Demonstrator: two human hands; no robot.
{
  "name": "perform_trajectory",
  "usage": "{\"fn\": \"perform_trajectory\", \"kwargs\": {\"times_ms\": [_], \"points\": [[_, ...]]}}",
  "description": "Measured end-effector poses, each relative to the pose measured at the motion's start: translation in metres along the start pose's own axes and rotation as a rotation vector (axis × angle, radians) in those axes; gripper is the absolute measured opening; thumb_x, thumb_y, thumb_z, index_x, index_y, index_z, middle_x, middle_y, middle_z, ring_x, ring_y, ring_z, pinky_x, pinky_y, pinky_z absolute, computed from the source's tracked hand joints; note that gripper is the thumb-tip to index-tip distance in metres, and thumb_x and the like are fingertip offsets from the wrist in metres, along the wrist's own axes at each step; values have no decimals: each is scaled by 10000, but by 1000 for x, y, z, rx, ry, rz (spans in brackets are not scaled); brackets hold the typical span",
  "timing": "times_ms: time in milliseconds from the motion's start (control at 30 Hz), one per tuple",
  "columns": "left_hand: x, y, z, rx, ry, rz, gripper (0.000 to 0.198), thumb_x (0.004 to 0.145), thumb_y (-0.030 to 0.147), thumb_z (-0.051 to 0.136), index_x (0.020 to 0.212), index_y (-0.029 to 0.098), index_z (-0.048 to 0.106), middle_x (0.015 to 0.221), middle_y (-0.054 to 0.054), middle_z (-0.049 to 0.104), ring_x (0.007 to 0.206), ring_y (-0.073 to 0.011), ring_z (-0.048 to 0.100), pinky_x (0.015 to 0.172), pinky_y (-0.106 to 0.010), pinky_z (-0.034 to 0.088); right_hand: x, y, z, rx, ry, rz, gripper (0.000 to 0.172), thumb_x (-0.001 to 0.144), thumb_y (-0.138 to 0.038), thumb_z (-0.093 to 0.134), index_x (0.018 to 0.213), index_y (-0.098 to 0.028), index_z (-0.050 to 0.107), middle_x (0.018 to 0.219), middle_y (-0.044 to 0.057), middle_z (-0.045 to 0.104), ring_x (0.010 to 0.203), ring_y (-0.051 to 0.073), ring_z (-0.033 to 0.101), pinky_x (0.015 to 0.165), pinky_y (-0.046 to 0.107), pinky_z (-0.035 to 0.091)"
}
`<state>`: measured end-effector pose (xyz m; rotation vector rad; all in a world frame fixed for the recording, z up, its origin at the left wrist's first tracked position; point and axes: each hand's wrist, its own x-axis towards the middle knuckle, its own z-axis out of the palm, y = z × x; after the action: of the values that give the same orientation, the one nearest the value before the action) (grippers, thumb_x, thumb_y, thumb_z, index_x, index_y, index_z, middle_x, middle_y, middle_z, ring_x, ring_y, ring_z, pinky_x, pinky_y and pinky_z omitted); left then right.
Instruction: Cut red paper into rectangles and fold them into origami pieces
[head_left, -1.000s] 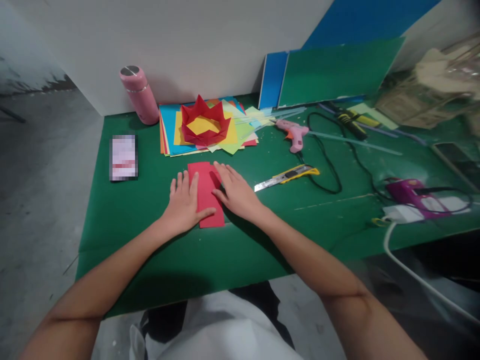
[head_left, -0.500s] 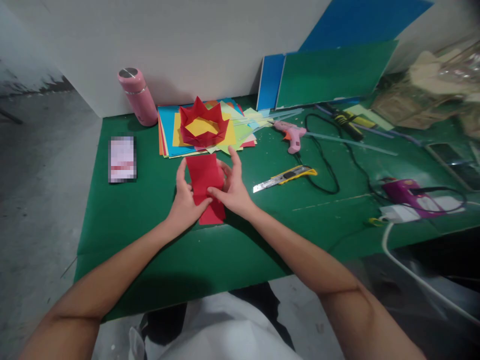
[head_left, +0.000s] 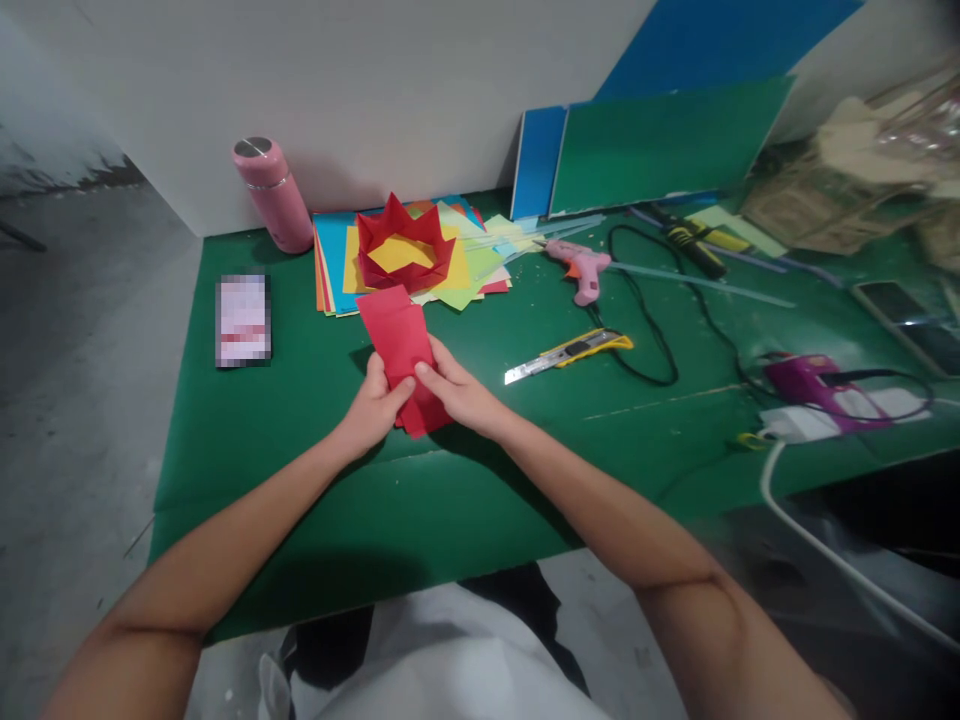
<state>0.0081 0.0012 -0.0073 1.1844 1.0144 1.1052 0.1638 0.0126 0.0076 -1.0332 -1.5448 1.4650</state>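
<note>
Both of my hands grip strips of red paper (head_left: 403,345), fanned slightly apart and tilted with their tops to the left. My left hand (head_left: 375,405) pinches the left edge, its thumb lying on the front face. From the other side my right hand (head_left: 454,390) holds the right edge, thumb also on top; its other fingers are mostly hidden behind the paper. Just beyond the strips, a folded red paper ring with pointed tips (head_left: 405,245) rests on a pile of coloured paper (head_left: 337,270).
A pink flask (head_left: 274,195) and a blurred-out packet (head_left: 244,320) stand at left. To the right lie a yellow utility knife (head_left: 570,355) with its blade out, a pink glue gun (head_left: 581,268) with its cord, glue sticks, and a purple device (head_left: 814,390) by a power strip.
The red paper has tilted to the left and its layers have spread apart. My fingers, stretched wide before, have closed in around its edges.
</note>
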Motion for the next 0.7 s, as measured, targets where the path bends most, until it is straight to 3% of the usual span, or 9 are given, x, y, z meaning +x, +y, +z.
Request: {"fn": "perform_trajectory", "kwargs": {"times_ms": [200, 333, 400, 467, 533, 600, 700], "points": [[0, 2, 1, 105, -36, 65, 434, 809, 425, 672, 1152, 212, 514, 1175, -100, 638, 1080, -239, 625, 924, -411, 540, 2, -1, -12, -260, 5, -175, 551, 934, -423, 437, 1457, -265, 369, 1507, 40, 409, 1378, 227, 384, 1165, 463, 294], [8, 12, -7, 110, 102, 231, 570, 775, 486, 715, 1211, 248, 435, 1112, -76, 650, 1018, -202, 652, 884, -363, 555, -2, -12, -25, -495, 72, -312, 461, 911, -269, 459, 1369, -295, 502, 1313, 37, 601, 1204, 244, 548, 1053, 470, 432], [10, 21, -13, 203, 140, 310, 718, 725, 474, 769, 1288, 262, 376, 1089, -61, 648, 988, -197, 657, 872, -359, 556, -7, -22, -29, -651, 19, -334, 454, 917, -226, 435, 1353, -316, 527, 1215, 33, 655, 1103, 253, 600, 967, 463, 486], [11, 30, -19, 327, 201, 366, 718, 674, 428, 817, 1260, 245, 445, 1093, -58, 646, 967, -199, 655, 884, -356, 549, -11, -30, -30, -752, 1, -337, 459, 921, -223, 441, 1362, -327, 518, 1173, 31, 674, 1040, 260, 625, 906, 448, 508], [10, 36, -22, 397, 258, 377, 502, 669, 396, 821, 1067, 207, 581, 1017, -44, 662, 903, -195, 660, 855, -344, 555, -14, -35, -32, -769, 61, -313, 465, 909, -264, 504, 1370, -330, 505, 1094, 29, 697, 956, 256, 649, 863, 431, 521], [10, 36, -23, 377, 329, 351, 348, 677, 381, 811, 885, 185, 613, 876, -21, 670, 805, -178, 659, 796, -327, 566, -14, -36, -36, -695, 163, -272, 532, 850, -338, 626, 1365, -318, 498, 1017, 26, 703, 888, 248, 658, 842, 422, 528], [12, 29, -22, 246, 451, 323, 360, 668, 392, 815, 874, 184, 606, 840, -10, 677, 761, -157, 652, 757, -311, 573, -11, -32, -42, -443, 261, -241, 622, 732, -405, 752, 1299, -282, 528, 1112, 41, 664, 944, 249, 649, 867, 421, 529]]}}
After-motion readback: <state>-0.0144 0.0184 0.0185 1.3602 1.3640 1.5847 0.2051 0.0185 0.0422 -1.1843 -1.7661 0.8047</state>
